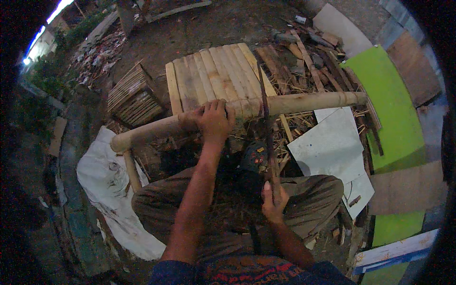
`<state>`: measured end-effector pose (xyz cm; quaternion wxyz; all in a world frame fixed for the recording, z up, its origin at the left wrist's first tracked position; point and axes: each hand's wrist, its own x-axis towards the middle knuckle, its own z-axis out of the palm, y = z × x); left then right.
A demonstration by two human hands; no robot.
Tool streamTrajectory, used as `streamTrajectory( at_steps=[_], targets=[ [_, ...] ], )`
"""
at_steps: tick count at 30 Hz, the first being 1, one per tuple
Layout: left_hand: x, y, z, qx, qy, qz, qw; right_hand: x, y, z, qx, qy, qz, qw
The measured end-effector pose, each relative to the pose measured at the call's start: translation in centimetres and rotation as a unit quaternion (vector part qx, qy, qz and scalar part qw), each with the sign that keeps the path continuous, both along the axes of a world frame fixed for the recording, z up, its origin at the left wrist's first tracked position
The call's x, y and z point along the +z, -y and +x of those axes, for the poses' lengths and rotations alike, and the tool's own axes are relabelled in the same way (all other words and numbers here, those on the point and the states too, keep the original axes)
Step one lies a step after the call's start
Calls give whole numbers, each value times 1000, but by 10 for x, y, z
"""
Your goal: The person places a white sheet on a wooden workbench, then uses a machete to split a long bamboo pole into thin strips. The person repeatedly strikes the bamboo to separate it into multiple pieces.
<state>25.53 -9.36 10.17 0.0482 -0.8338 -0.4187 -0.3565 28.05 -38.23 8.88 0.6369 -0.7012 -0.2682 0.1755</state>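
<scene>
A thick bamboo pole runs left to right across the front of a seat of flat bamboo slats. My left hand grips the pole near its middle, fingers curled over the top. My right hand is closed on the lower end of a long thin dark strip that rises over the pole and across the slats. A dark power tool lies on the ground between my knees, below the pole.
A bundle of bamboo slats lies to the left. White sheets and green panels lie to the right, wood scraps behind. A white sack lies at the lower left on dirt ground.
</scene>
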Motion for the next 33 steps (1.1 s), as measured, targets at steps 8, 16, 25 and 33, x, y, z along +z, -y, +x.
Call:
streamTrajectory(
  at_steps=[8,16,25,33],
  targets=[
    [-4,7,-1,-16,27,46,998,-30,11,19,10,91,-3,996],
    [12,-34,15,54,-70,-178,980,12,-45,51,69,122,-14,990],
    [35,-29,20,91,-85,-239,963,48,-38,1,84,60,-3,995],
    [29,-47,21,81,-105,-184,974,54,4,-12,94,32,-18,995]
  ],
)
